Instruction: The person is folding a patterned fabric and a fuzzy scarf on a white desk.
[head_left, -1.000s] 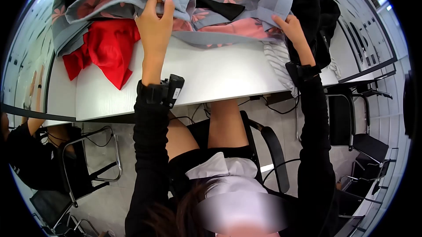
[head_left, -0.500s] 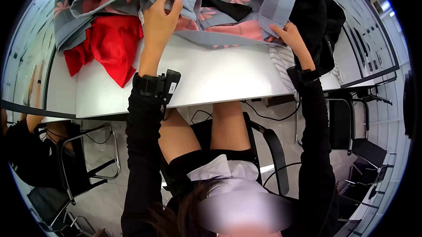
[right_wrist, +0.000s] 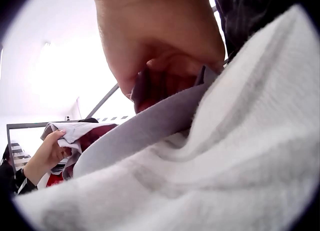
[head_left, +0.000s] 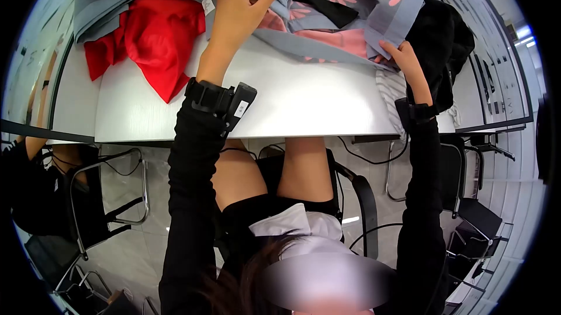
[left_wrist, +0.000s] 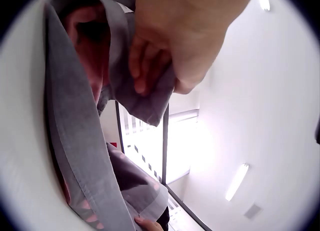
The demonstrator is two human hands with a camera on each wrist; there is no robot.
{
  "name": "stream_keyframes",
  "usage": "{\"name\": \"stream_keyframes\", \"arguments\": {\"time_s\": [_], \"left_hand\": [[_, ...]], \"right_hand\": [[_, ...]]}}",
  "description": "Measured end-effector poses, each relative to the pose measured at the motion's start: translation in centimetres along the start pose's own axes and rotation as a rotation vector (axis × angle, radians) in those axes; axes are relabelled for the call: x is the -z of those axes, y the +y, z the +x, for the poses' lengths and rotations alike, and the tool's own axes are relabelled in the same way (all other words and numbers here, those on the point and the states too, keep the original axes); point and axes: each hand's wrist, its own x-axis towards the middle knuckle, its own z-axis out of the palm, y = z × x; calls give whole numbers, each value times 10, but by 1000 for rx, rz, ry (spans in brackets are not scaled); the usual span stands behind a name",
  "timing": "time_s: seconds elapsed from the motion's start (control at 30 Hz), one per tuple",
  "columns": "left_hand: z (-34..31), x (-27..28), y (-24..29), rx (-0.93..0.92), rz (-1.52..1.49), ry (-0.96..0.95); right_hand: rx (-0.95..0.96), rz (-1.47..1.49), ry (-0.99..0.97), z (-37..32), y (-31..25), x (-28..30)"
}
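Note:
A grey-blue cloth with pink flower shapes [head_left: 390,21] lies across the back of the white table. In the head view the left hand [head_left: 238,16] grips its folded edge left of centre; the left wrist view shows that hand's fingers [left_wrist: 145,71] curled round the grey fabric. The right hand [head_left: 408,63] pinches the cloth's right corner, and in the right wrist view the hand [right_wrist: 160,36] has its fingertips curled into the hem. Pink lining [head_left: 336,45] shows between the hands, with a black strip [head_left: 327,8] over the cloth. A white tag [head_left: 207,4] shows near the left hand.
Red fabric [head_left: 163,40] lies on the white table [head_left: 304,101] at the left. Black fabric [head_left: 453,40] is heaped at the right, above a grey-and-white striped cloth [head_left: 390,90]. Dark-framed panels stand at both sides of the table. Chairs [head_left: 111,198] stand on the floor.
In the head view both hands and the cloth have shifted rightward, the right hand also slightly lower and the left slightly higher. Both hands keep their hold; the whole view has shifted somewhat.

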Motion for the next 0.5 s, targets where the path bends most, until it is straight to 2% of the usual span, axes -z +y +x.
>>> {"name": "stream_keyframes", "arguments": {"time_s": [0.27, 0.37, 0.47, 0.5], "left_hand": [[2, -1, -10, -64, 127, 17], [1, -2, -9, -14, 80, -1], [1, 5, 23, 201, 20, -61], [1, 4, 21, 180, 38, -62]], "right_hand": [[-31, 14, 7, 0, 1, -1], [-47, 31, 1, -2, -3, -3], [-58, 23, 7, -3, -2, -2], [-65, 14, 4, -3, -3, -2]]}}
